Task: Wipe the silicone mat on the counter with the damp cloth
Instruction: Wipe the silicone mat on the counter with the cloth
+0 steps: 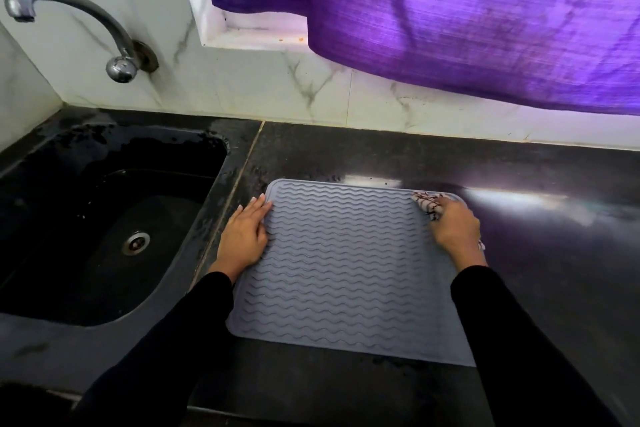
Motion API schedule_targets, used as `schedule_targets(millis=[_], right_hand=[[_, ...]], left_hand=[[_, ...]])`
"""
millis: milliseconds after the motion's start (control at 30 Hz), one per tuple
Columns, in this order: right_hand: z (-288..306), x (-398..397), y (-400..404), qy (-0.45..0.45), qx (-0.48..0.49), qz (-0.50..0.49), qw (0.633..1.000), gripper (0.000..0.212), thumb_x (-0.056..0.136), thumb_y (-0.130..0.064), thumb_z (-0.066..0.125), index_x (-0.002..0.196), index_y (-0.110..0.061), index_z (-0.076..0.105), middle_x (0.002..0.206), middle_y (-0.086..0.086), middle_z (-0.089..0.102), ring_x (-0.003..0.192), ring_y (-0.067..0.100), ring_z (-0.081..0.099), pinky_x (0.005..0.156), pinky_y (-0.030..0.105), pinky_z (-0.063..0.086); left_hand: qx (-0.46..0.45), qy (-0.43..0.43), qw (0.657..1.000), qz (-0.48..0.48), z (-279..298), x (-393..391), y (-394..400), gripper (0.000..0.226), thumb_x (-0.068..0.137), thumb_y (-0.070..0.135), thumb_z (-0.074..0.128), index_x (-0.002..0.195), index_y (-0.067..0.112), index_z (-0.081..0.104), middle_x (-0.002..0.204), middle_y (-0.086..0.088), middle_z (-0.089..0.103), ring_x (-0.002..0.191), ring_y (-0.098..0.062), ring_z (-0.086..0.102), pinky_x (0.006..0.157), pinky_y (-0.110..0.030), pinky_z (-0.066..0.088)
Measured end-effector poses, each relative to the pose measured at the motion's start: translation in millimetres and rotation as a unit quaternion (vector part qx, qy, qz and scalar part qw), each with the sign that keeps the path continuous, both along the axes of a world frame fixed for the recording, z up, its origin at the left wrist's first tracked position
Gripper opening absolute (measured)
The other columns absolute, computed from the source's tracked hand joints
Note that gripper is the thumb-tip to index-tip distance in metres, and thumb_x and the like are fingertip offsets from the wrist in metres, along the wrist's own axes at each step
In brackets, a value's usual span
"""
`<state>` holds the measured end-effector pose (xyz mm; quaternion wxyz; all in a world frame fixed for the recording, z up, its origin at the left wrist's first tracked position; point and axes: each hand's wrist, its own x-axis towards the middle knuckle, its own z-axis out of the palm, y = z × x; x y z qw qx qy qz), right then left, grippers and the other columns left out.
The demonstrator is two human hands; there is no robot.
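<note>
Lying flat on the glossy black stone tabletop [398,156], the grey silicone mat [346,270] shows wavy ridges and rounded corners. The left hand [244,236] presses its left edge, fingers straight; the right hand [455,227] grips a bunched, patterned cloth [427,204] at its far right corner.

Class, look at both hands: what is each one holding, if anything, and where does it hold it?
The right hand grips the bunched cloth around its middle. The left hand holds nothing; it rests flat on the mat's left edge.
</note>
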<state>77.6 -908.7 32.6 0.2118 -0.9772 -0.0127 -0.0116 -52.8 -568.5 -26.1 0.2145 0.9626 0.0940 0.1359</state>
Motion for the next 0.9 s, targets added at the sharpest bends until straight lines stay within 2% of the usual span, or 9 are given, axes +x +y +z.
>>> schedule_targets(millis=[100, 167, 200, 267, 333, 467, 533, 733, 900], right_hand=[[15.3, 7.2, -19.2, 0.050, 0.170, 0.057, 0.983, 0.033, 0.094, -0.011, 0.051, 0.122, -0.023, 0.060, 0.099, 0.005, 0.071, 0.077, 0.004, 0.068, 0.073, 0.017, 0.052], [21.9, 15.7, -31.2, 0.052, 0.228, 0.006, 0.972, 0.022, 0.100, -0.013, 0.039, 0.101, -0.019, 0.060, 0.055, 0.001, 0.058, 0.031, -0.004, 0.046, 0.034, 0.009, 0.037], [20.3, 24.1, -32.0, 0.062, 0.272, -0.045, 0.959, 0.024, 0.101, -0.028, 0.039, 0.086, -0.021, 0.056, 0.051, 0.003, 0.051, 0.023, 0.000, 0.038, 0.030, 0.010, 0.031], [25.9, 21.2, -11.2, 0.056, 0.281, -0.140, 0.948, 0.030, 0.093, -0.050, 0.048, 0.089, -0.022, 0.060, 0.076, 0.008, 0.060, 0.037, 0.005, 0.051, 0.042, 0.017, 0.037], [28.7, 5.4, 24.0, -0.004, 0.231, -0.123, 0.965, 0.025, 0.096, -0.033, 0.051, 0.118, -0.025, 0.061, 0.105, 0.003, 0.062, 0.080, 0.013, 0.061, 0.066, 0.020, 0.039], [0.1, -17.0, 78.5, -0.030, 0.040, 0.074, 0.996, 0.034, 0.096, -0.007, 0.044, 0.126, -0.019, 0.055, 0.132, 0.006, 0.053, 0.121, 0.020, 0.049, 0.095, 0.027, 0.038], [-11.8, -14.3, 85.3, -0.019, -0.099, 0.090, 0.991, 0.043, 0.096, -0.008, 0.039, 0.138, -0.018, 0.042, 0.153, 0.009, 0.030, 0.142, 0.028, 0.024, 0.115, 0.038, 0.021], [-4.0, -1.0, 92.9, 0.003, -0.189, 0.092, 0.978, 0.041, 0.095, -0.011, 0.040, 0.136, -0.015, 0.041, 0.147, 0.008, 0.035, 0.136, 0.031, 0.030, 0.112, 0.045, 0.026], [17.2, 14.6, 84.5, 0.087, -0.066, 0.103, 0.989, 0.025, 0.092, -0.017, 0.056, 0.113, -0.004, 0.060, 0.119, 0.016, 0.061, 0.110, 0.031, 0.058, 0.086, 0.034, 0.044]], left_hand=[[-0.006, 0.003, 1.000, -0.001, 1.1, -1.1, -0.7, 0.061, 0.079, 0.025, 0.025, 0.134, 0.011, 0.047, 0.143, -0.011, 0.042, 0.136, -0.024, 0.035, 0.114, -0.040, 0.020], [-0.013, 0.002, 1.000, 0.002, 3.4, -1.6, -2.5, 0.058, 0.079, 0.022, 0.029, 0.133, 0.011, 0.047, 0.143, -0.010, 0.042, 0.136, -0.024, 0.035, 0.114, -0.041, 0.020], [-0.015, 0.002, 1.000, 0.003, 4.5, -1.2, -3.2, 0.058, 0.079, 0.021, 0.030, 0.133, 0.011, 0.048, 0.143, -0.010, 0.042, 0.136, -0.023, 0.035, 0.114, -0.041, 0.020], [-0.015, 0.010, 1.000, 0.007, 4.0, -0.5, -2.6, 0.058, 0.079, 0.022, 0.030, 0.133, 0.012, 0.048, 0.144, -0.009, 0.042, 0.136, -0.023, 0.035, 0.115, -0.041, 0.021], [-0.014, 0.013, 1.000, 0.008, 2.4, 0.1, -0.9, 0.061, 0.079, 0.028, 0.024, 0.133, 0.013, 0.048, 0.144, -0.009, 0.042, 0.136, -0.023, 0.036, 0.114, -0.042, 0.022], [-0.018, 0.010, 1.000, 0.011, -3.1, 2.2, 1.5, 0.071, 0.076, 0.039, 0.014, 0.133, 0.014, 0.048, 0.143, -0.009, 0.043, 0.135, -0.023, 0.036, 0.114, -0.042, 0.024], [-0.016, 0.008, 1.000, 0.011, -3.9, 2.9, 1.6, 0.070, 0.078, 0.040, 0.014, 0.133, 0.014, 0.048, 0.144, -0.008, 0.043, 0.136, -0.021, 0.036, 0.114, -0.041, 0.023], [-0.006, -0.005, 1.000, 0.007, -3.7, 1.9, 0.7, 0.065, 0.082, 0.039, 0.015, 0.134, 0.014, 0.047, 0.144, -0.007, 0.043, 0.136, -0.021, 0.035, 0.113, -0.039, 0.023], [-0.011, -0.007, 1.000, 0.014, -2.3, 1.3, -0.4, 0.067, 0.082, 0.040, 0.013, 0.133, 0.015, 0.047, 0.144, -0.006, 0.043, 0.136, -0.019, 0.035, 0.113, -0.037, 0.022]])
